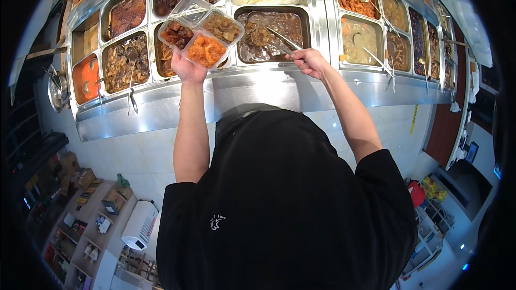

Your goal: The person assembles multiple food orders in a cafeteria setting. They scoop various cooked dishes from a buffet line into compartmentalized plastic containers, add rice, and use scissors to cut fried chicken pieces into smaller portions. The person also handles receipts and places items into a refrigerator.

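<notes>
Head: white print (216,222) on black shirt (290,188); left fingers (176,60) hold clear tray (192,6).

This looks like a canteen or buffet-style food shop: a long steel table (118,123) holds rows of inset pans (306,29) of cooked dishes, several with serving spoons (131,75), and a clear compartmented tray (191,6) carries separate portions.

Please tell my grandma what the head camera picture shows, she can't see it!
A person's left hand holds a clear four-compartment takeout container, three compartments filled, while the right hand holds metal tongs at a steel pan of brown stew.
</notes>
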Available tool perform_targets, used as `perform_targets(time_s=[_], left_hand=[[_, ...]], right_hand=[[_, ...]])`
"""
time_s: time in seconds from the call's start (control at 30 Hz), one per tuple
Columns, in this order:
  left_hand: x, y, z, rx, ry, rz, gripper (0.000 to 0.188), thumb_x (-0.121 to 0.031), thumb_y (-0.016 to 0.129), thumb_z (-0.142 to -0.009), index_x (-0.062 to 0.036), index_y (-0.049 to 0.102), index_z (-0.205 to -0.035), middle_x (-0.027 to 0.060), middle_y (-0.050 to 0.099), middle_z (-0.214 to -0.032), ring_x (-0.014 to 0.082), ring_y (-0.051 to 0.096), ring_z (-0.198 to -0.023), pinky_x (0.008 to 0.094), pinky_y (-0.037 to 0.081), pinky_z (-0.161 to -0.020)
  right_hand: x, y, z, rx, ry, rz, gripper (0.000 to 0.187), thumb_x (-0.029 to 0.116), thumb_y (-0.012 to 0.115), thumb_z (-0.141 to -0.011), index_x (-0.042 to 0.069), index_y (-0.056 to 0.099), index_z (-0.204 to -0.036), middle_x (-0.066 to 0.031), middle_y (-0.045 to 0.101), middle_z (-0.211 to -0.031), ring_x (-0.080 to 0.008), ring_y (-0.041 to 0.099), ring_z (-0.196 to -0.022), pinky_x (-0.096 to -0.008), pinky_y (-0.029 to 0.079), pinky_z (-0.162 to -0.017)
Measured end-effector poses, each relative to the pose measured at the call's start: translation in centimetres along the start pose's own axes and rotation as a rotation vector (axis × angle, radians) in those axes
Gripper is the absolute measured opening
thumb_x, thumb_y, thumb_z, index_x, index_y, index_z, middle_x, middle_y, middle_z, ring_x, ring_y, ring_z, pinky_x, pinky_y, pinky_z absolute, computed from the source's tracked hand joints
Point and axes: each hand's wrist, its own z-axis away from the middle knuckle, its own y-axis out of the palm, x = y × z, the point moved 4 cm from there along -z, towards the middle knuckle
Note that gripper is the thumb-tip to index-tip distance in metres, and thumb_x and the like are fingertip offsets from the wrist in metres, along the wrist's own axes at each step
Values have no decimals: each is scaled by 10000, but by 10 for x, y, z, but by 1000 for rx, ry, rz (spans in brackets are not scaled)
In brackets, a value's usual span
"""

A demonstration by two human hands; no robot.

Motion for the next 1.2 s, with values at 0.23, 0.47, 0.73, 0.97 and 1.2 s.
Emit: perform_targets(time_s=[0.23,0.47,0.73,0.97,1.2], left_hand=[[2,-4,-7,-2,17,-50,559,-357,283,-1062,21,477,-1426,219,565,-1402,378,520,-1311,518,380,-1150],[9,5,-12,-156,63,-126,544,-345,296,-1039,36,542,-1341,222,625,-1310,387,566,-1246,520,418,-1109],[12,8,-14,-123,31,-52,552,-363,299,-1035,22,557,-1334,232,627,-1309,391,564,-1255,523,409,-1118],[13,0,-19,-145,31,-53,543,-352,296,-1035,12,560,-1338,227,637,-1297,386,572,-1248,520,411,-1116],[15,1,-18,-114,33,-47,551,-361,289,-1038,12,547,-1351,225,630,-1308,386,567,-1251,520,410,-1117]], right_hand=[[13,-3,9,-3,-48,21,212,82,541,-981,-50,631,-1121,22,483,-631,-36,253,-429,-221,210,-366],[18,-2,17,-34,-66,50,206,86,538,-981,-43,633,-1110,25,488,-630,-39,246,-422,-224,209,-361],[23,-6,19,-31,-82,103,220,115,519,-991,-17,635,-1124,71,398,-597,-37,214,-427,-226,180,-377],[32,-7,29,-32,-122,62,203,102,543,-970,-17,647,-1098,46,466,-608,-35,240,-420,-227,205,-375],[38,-5,40,-21,-143,60,206,98,541,-969,-14,639,-1111,53,441,-599,-36,241,-420,-231,205,-375]])
